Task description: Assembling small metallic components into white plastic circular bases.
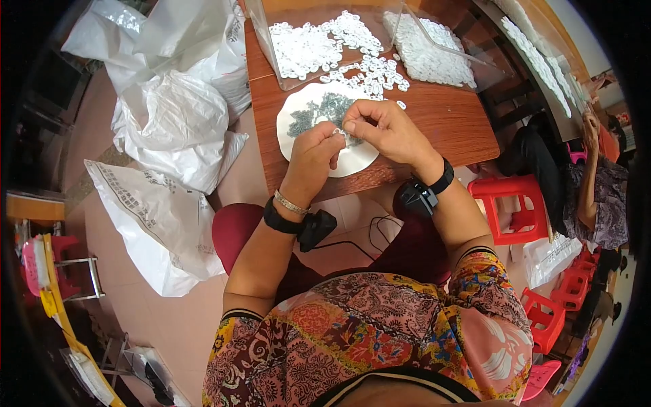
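Observation:
Above a round white plate (pixel 298 102), my left hand (pixel 313 154) is closed in a pinch on a small white plastic piece (pixel 339 132). My right hand (pixel 393 132) meets it from the right, thumb and forefinger pressed together at the same piece; whatever lies between those fingertips is too small to make out. Spread over the plate are many tiny dark grey parts (pixel 308 121), partly covered by my hands. Loose white oval pieces with holes (pixel 380 74) lie on the table just beyond the plate.
A clear bin (pixel 271 57) on the wooden table (pixel 441 122) holds heaped white pieces; packed white pieces (pixel 434 51) fill the far right. White sacks (pixel 173 129) crowd the floor at left. A red stool (pixel 512 210) and another person (pixel 590 176) are at right.

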`<control>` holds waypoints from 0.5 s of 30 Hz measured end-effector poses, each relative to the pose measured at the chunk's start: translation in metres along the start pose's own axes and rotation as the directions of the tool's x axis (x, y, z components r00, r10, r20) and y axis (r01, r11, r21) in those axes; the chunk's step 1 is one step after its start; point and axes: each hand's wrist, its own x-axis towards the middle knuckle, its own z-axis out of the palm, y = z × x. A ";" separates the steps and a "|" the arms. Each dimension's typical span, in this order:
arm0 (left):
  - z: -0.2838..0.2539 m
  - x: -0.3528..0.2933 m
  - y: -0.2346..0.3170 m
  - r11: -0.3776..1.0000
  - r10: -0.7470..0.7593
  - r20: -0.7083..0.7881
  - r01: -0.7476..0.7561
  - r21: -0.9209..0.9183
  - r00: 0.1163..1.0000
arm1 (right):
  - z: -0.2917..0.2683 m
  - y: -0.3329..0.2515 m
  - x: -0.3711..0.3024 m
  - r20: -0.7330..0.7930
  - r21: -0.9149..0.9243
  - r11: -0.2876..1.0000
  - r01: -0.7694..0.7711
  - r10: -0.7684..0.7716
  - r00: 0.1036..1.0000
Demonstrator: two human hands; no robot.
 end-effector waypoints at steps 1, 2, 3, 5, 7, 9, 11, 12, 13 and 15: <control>0.000 0.000 -0.001 1.000 0.005 0.000 -0.005 0.003 1.000 | 0.000 0.000 0.000 0.000 0.000 1.000 0.000 0.000 1.000; 0.000 0.000 -0.001 1.000 0.011 0.001 -0.011 0.007 1.000 | 0.001 0.001 0.000 -0.012 0.016 1.000 0.013 -0.013 1.000; 0.000 0.000 0.000 1.000 0.011 0.001 -0.011 0.007 1.000 | 0.001 0.001 0.000 -0.025 0.031 0.999 0.027 -0.026 0.999; 0.001 0.000 0.000 1.000 0.014 -0.001 -0.014 0.011 1.000 | 0.001 0.000 0.000 -0.025 0.030 0.999 0.026 -0.026 0.999; 0.001 0.000 0.000 1.000 0.020 -0.001 -0.020 0.015 1.000 | 0.001 0.000 0.000 -0.024 0.028 0.999 0.025 -0.025 0.999; 0.001 0.000 0.000 0.999 0.026 -0.001 -0.026 0.020 1.000 | 0.001 -0.001 -0.001 -0.023 0.023 1.000 0.011 -0.011 1.000; 0.000 -0.001 -0.001 0.999 0.019 0.000 -0.019 0.047 1.000 | 0.001 -0.004 -0.001 -0.013 -0.027 1.000 0.010 -0.011 1.000; 0.000 -0.001 -0.002 0.999 0.019 0.000 -0.019 0.048 1.000 | 0.001 -0.005 -0.001 -0.003 -0.078 0.997 0.010 -0.011 1.000; 0.000 -0.001 -0.002 0.998 0.022 -0.003 -0.022 0.056 1.000 | 0.002 -0.005 -0.002 -0.003 -0.078 0.997 0.010 -0.010 1.000; 0.000 -0.001 -0.004 0.998 0.026 -0.007 -0.025 0.065 1.000 | 0.003 -0.005 -0.002 0.001 -0.106 0.994 0.020 -0.020 1.000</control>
